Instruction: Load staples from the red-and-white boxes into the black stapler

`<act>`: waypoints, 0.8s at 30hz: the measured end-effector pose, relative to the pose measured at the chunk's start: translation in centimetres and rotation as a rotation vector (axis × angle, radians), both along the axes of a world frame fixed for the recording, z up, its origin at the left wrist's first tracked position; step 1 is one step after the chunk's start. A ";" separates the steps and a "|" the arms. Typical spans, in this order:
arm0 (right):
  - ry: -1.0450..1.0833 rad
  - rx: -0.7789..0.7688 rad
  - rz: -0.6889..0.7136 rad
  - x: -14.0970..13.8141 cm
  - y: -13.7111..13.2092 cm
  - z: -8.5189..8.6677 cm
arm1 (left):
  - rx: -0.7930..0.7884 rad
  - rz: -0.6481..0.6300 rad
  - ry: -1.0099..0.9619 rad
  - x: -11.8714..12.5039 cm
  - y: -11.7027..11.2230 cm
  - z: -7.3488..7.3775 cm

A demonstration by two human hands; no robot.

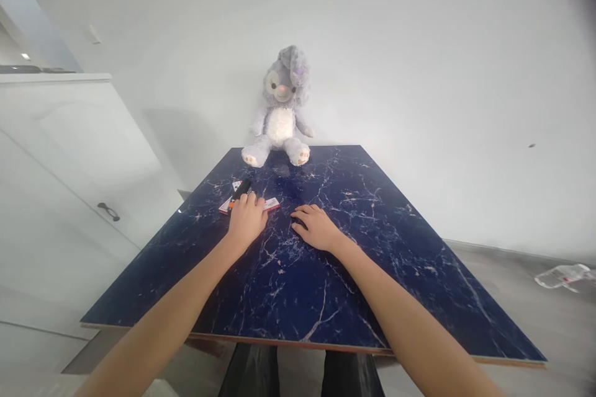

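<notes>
My left hand (248,218) is closed, its bent fingers lying over the middle of a slim red-and-white box (271,204) on the table. Beside those fingers lies a black object with an orange part (241,188), slanting across the box; its kind is hard to make out. A piece with a white printed surface (236,185) shows just behind it. To the right, my right hand (317,227) rests on the tabletop with thumb and fingers apart. Between that thumb and the fingers is a dark patch, and I cannot tell whether it is shadow or a small object.
A grey plush rabbit (281,121) sits at the far edge of the blue marble-patterned table (298,298), against the white wall. White cabinets (60,155) with a dark handle (108,211) stand on the left. A clear plastic item (564,275) lies on the floor at right.
</notes>
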State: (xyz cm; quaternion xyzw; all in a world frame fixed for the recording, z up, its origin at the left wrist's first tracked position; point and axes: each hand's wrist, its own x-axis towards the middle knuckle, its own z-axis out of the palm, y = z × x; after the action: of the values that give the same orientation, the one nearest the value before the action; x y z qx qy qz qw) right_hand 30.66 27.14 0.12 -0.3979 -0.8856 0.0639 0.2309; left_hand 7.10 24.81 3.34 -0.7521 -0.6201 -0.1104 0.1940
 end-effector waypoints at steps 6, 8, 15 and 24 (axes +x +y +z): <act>-0.009 -0.013 -0.001 0.0 0.1 0.0 | 0.071 0.190 -0.261 -4.8 1.7 -0.7; -0.003 -0.014 0.005 -0.1 0.1 0.0 | -0.020 0.296 -0.392 -6.8 2.7 -1.2; -0.007 -0.036 0.003 -0.1 0.0 0.1 | -0.235 0.031 -0.632 -10.2 6.3 -2.3; 0.002 -0.044 -0.005 -0.1 0.1 -0.1 | -0.328 -0.133 -0.728 -10.4 6.4 -1.9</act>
State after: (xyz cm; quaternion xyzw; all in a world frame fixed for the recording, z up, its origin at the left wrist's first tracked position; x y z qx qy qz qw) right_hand 30.55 27.23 0.06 -0.4049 -0.8828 0.0830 0.2233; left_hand -3.26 31.21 1.44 -0.7233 -0.6076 -0.2815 -0.1686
